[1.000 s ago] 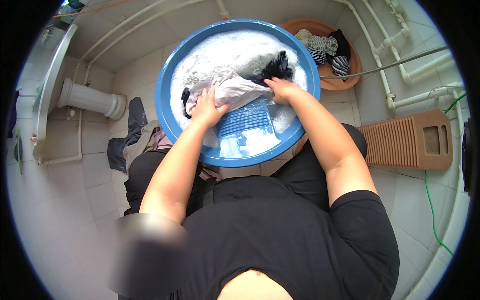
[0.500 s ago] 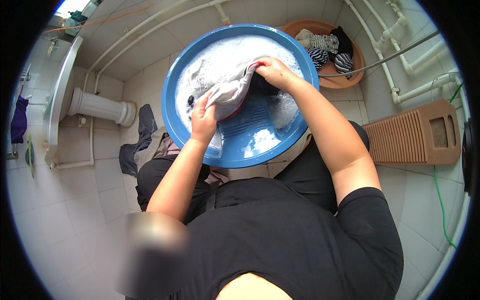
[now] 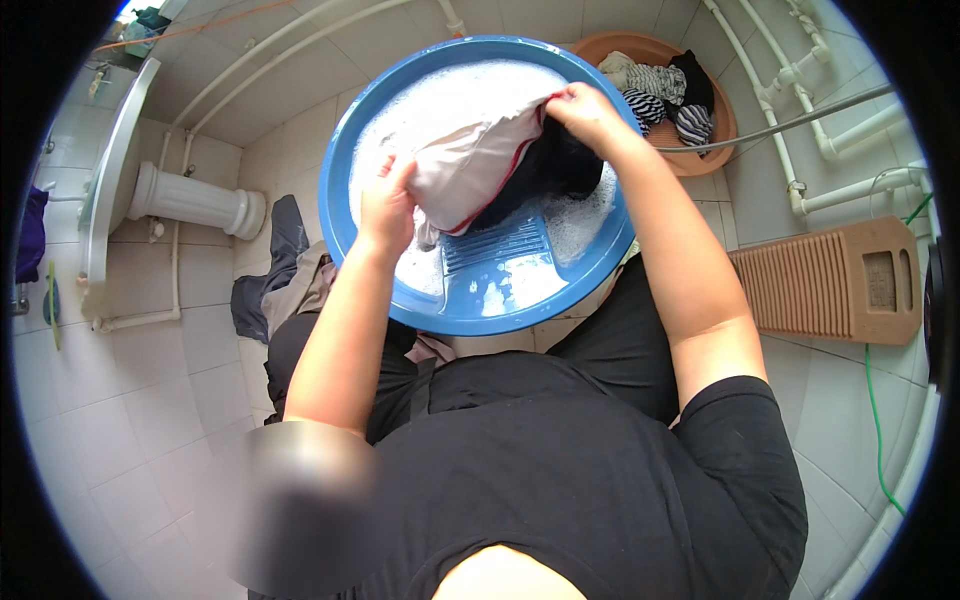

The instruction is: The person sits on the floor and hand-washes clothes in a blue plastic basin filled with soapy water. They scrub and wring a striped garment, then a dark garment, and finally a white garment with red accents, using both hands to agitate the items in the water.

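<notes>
A white and black garment (image 3: pixel 465 165) with red trim is stretched between my two hands over a round blue tub (image 3: pixel 450 318). My left hand (image 3: pixel 388 205) pinches its near left side. My right hand (image 3: pixel 592 112) grips the red-edged corner at the far right. The dark part of the cloth (image 3: pixel 550 175) hangs down into white suds (image 3: pixel 400 115). Below the garment shows the ribbed washboard (image 3: pixel 497 248) moulded into the tub, with foam patches on the smooth slope near me.
An orange-brown basin (image 3: pixel 722 135) with striped, white and black clothes stands behind the tub's right side. A brown washboard (image 3: pixel 800 280) leans at the right. Dark and beige clothes (image 3: pixel 285 265) lie left of the tub, near a white sink pedestal (image 3: pixel 195 200). A grey hose (image 3: pixel 775 128) crosses the basin.
The garment has gone from bunched and twisted to spread out wider, showing more of its white face and red edge. My right hand has moved right and slightly away, my left slightly left.
</notes>
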Motion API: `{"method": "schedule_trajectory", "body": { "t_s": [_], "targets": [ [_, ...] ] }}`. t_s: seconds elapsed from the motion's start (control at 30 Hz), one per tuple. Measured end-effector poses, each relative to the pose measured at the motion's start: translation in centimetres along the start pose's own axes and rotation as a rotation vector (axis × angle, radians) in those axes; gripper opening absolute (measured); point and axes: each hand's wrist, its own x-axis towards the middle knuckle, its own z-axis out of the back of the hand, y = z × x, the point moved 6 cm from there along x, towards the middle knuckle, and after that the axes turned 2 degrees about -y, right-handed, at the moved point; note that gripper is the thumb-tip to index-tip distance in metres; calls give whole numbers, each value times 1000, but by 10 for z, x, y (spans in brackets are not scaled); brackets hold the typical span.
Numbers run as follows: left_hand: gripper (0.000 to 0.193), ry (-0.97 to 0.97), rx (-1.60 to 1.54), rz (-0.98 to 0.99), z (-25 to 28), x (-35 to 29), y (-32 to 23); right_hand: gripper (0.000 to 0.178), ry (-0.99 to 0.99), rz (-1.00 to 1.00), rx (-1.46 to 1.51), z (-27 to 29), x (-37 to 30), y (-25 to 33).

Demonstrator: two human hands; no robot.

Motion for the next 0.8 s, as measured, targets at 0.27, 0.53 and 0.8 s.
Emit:
{"method": "schedule_trajectory", "body": {
  "t_s": [0.27,0.53,0.8],
  "targets": [
    [65,300,1367,-311,-21,19,75,53,443,-72,-955,-73,-28,-49],
    [44,169,922,-415,-6,29,54,37,226,124,-922,-69,-31,-19],
    [33,-53,-692,373,-26,34,99,29,65,762,63,-110,-115,85]
  ]
}}
